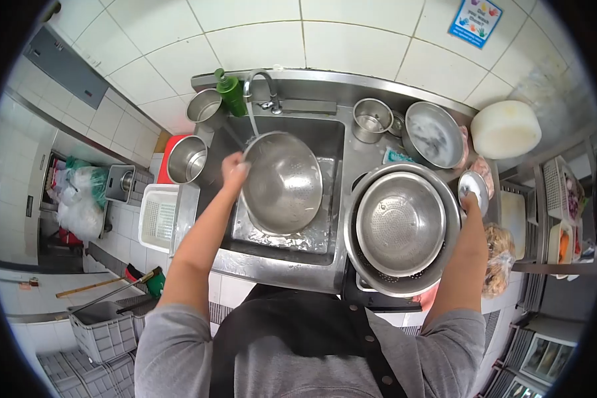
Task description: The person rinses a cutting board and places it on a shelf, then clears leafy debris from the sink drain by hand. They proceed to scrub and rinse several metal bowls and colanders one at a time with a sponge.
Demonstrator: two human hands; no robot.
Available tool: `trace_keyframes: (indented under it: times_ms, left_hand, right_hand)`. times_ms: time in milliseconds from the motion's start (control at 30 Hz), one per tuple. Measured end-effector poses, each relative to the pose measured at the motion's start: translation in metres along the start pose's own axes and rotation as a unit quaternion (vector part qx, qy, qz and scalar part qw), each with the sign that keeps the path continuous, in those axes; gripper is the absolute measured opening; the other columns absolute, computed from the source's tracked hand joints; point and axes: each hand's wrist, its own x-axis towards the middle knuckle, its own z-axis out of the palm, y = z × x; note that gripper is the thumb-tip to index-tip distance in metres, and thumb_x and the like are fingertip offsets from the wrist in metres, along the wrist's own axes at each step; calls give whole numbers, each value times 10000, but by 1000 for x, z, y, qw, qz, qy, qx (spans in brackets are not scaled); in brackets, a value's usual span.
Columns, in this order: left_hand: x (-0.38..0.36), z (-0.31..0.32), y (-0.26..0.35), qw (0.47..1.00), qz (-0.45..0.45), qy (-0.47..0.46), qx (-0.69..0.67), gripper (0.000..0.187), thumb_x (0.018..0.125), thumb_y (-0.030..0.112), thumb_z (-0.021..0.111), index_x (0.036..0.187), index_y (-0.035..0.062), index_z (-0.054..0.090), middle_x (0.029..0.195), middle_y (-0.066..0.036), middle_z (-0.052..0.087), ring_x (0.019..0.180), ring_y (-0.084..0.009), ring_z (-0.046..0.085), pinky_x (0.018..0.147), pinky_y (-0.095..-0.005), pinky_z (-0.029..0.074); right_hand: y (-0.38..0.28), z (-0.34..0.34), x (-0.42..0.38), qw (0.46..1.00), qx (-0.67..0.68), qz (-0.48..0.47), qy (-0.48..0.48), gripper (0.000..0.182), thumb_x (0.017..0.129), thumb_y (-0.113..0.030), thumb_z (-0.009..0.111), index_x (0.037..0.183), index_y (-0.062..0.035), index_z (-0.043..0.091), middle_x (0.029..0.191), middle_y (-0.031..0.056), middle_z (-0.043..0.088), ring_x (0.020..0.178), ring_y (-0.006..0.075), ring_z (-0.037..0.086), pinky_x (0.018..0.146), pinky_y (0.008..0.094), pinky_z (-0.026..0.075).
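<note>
Tilted over the sink (338, 199) is a large metal colander (282, 189), with faint dots like holes in its middle. My left hand (233, 170) is closed on its left rim, slightly blurred. Water runs from the curved tap (262, 83) beside the colander's upper left edge. My right hand (471, 201) reaches into a small metal bowl (474, 182) with white suds in it. Its fingers look pressed together, but the bowl and suds hide what they hold. Between my arms, a second colander (401, 225) sits nested inside a larger metal basin (353, 245).
Behind the basin stand a metal pot (371, 119) and a soapy metal bowl (434, 134). Two metal pots (188, 159) and a green pump bottle (230, 95) flank the sink's left. A white plastic basket (158, 217) lies there too. A bagged item (497, 259) is at right.
</note>
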Motion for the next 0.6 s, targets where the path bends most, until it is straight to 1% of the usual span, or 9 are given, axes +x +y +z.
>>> trace_keyframes:
  times_ms: [67,133,200,333,400,467,500,533,600]
  left_hand:
    - [52,19,9,986,114,-58,104,204,656,93,673,573,44,493,521,-13,428,534,-137,374,499,-335,324]
    - [92,32,30,980,98,-116,126,209,655,89,671,599,12,485,543,-72,478,542,-151,447,521,-350,373]
    - [133,36,23,983,98,-130,81,195,652,90,675,614,2,505,563,-85,515,559,-152,488,539,-349,400]
    - [125,20,68,978,130,-129,101,161,663,70,651,638,-27,524,615,-136,581,623,-164,600,581,-342,458]
    - [116,10,63,970,128,-158,136,184,663,31,608,606,-33,445,587,-150,530,632,-161,611,596,-338,470]
    - [90,-3,51,975,140,-161,61,205,649,-15,553,588,-22,357,567,-164,437,738,-147,662,623,-303,466]
    - [77,-8,44,975,151,-161,4,227,642,-26,545,577,-9,328,562,-136,431,814,-148,671,628,-286,453]
    - [64,-13,38,972,159,-162,-54,251,635,-38,538,566,4,300,557,-109,425,890,-150,679,633,-269,440]
    - [32,-27,41,981,100,-135,-101,278,634,-47,537,542,43,291,587,-22,450,841,-163,673,639,-268,438]
  right_hand:
    - [-8,-20,-17,996,30,45,74,305,729,-195,627,997,-57,669,996,212,676,977,391,644,819,445,520]
    - [-23,-49,-47,969,82,131,193,336,720,-146,617,1045,-59,624,1035,200,662,1022,405,624,846,456,506]
    - [-64,-107,-92,950,115,178,230,379,725,-138,621,1089,-43,574,1090,208,637,1070,411,597,888,464,486]
    - [-93,-150,-124,902,308,18,301,456,783,-207,663,1200,-43,573,1164,204,616,1099,334,597,964,413,441]
    - [-160,-179,-169,851,369,-178,328,460,847,-232,629,1262,-49,556,1212,178,598,1131,287,574,1007,385,400]
    - [-256,-205,-243,871,378,-160,271,428,884,-250,600,1262,-52,558,1234,158,585,1175,280,545,1037,381,375]
    - [-291,-196,-260,860,385,-216,258,456,884,-320,603,1260,-66,550,1228,130,584,1150,250,537,1006,368,384]
    - [-335,-200,-288,867,401,-240,173,434,891,-286,598,1252,-50,553,1202,150,593,1154,303,547,1014,398,391]
    - [-418,-168,-312,855,413,-301,81,399,840,-210,612,1213,-81,556,1132,141,599,1095,303,563,977,407,414]
